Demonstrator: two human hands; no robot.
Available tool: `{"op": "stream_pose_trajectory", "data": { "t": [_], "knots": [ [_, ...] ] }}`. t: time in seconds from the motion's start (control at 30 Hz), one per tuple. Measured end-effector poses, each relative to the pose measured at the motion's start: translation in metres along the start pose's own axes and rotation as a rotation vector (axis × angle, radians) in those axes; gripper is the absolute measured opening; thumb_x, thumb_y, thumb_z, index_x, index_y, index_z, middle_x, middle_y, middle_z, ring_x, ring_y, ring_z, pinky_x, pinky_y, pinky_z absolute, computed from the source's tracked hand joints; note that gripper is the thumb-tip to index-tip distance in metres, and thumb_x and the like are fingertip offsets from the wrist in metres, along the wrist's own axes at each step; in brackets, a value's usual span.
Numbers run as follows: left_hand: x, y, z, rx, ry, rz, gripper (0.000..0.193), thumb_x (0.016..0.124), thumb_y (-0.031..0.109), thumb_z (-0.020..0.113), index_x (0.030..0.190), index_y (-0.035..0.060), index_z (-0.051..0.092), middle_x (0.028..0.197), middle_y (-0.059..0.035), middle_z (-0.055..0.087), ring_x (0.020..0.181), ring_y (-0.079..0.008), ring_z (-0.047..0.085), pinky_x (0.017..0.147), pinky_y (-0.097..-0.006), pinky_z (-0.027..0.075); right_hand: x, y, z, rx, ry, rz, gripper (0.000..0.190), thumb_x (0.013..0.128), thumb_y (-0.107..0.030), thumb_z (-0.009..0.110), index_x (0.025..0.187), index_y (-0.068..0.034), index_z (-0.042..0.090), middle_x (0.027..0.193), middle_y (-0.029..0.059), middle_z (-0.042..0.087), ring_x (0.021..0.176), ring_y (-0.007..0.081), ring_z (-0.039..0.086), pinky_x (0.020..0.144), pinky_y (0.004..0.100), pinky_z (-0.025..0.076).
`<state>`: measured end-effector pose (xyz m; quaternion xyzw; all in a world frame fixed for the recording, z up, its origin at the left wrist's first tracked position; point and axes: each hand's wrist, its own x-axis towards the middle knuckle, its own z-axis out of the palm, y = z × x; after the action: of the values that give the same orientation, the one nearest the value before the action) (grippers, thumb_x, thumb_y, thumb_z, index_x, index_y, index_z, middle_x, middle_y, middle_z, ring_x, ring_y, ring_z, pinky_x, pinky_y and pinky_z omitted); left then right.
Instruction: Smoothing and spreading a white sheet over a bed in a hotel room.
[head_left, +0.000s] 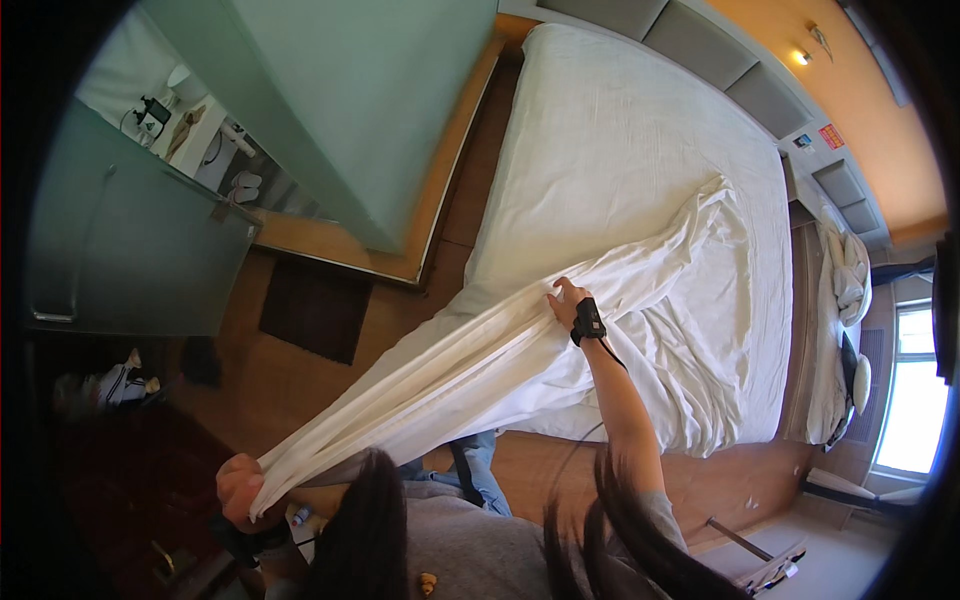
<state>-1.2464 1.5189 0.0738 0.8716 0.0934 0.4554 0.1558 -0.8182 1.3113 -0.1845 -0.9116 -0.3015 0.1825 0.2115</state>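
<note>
My left hand (240, 486), at the lower left, is closed around one end of a white bed sheet or cover (420, 360). From that fist the cloth stretches in long taut folds up to the bed. My right hand (568, 301), with a black device strapped to its wrist, touches the cloth near its upper edge. Its fingers are bent and the thumb stands apart; whether they pinch the fabric cannot be made out. Beyond it, the far part of the cloth lies bunched and wrinkled on the white-covered mattress (600, 150).
A grey padded headboard (701, 41) borders the bed. Beyond a gap on the right is another bed (829, 330) with rumpled bedding. At left are a frosted glass door (142, 232), a glass partition (360, 97) and a dark floor mat (315, 311). A luggage rack (776, 566) stands lower right.
</note>
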Motion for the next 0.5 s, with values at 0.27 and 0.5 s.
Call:
{"op": "stream_pose_trajectory", "data": {
  "t": [0.27,0.5],
  "knots": [
    [0.004,-0.005,-0.001,0.044,-0.108,-0.068,0.029,0.076,0.022,0.063,0.092,0.0083,0.044,0.072,-0.0071,0.048,0.062,-0.0227,0.050,0.053,-0.0313,0.043,0.015,0.000,0.027,0.068,0.030,-0.055,0.022,0.079,-0.015,0.047,0.098,-0.011,0.057,0.081,0.0196,0.060,0.076,0.0333,0.058,0.067,0.0405,0.046],
    [0.011,-0.012,0.006,0.045,-0.108,-0.040,0.026,0.076,0.016,0.062,0.093,0.0070,0.044,0.072,-0.0085,0.049,0.061,-0.0225,0.050,0.053,-0.0321,0.044,0.021,0.010,0.049,-0.033,-0.131,-0.023,0.025,0.076,-0.007,0.045,0.099,-0.008,0.055,0.085,0.0208,0.059,0.083,0.0329,0.058,0.070,0.0403,0.046]
  ]
}}
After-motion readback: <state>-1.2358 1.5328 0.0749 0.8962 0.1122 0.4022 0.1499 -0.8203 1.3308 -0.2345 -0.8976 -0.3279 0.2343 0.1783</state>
